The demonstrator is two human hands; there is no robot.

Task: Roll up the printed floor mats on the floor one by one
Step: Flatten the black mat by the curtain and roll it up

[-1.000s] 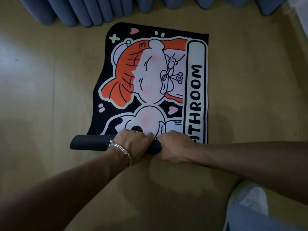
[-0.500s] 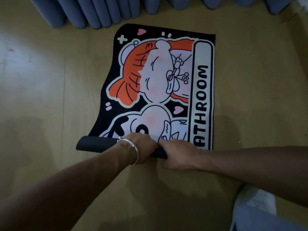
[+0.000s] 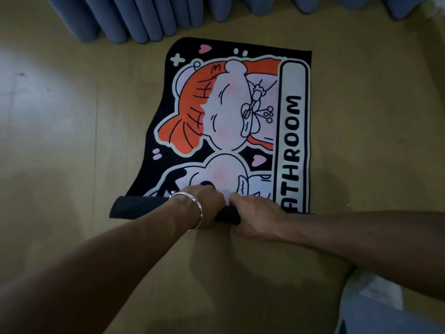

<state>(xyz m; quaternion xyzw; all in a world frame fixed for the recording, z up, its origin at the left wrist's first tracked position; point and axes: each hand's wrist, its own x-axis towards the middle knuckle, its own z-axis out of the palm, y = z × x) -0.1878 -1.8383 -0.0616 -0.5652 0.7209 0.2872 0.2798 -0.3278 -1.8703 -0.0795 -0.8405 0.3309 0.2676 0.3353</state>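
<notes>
Mat roll (image 3: 137, 208) (black) in left hand (image 3: 206, 207), right hand (image 3: 256, 214).

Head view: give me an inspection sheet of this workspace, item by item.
Surface: tan floor, dimly lit.
Job's things: printed mat, near end wound into a black roll; the rest lies flat, print up.
Clutter: nothing seen.
Hands: left hand, bracelet on its wrist, and right hand side by side, both gripping the roll.
Cables: nothing seen.
Surroundings: blue curtain folds beyond the mat's far end; pale clothing at lower right.
</notes>
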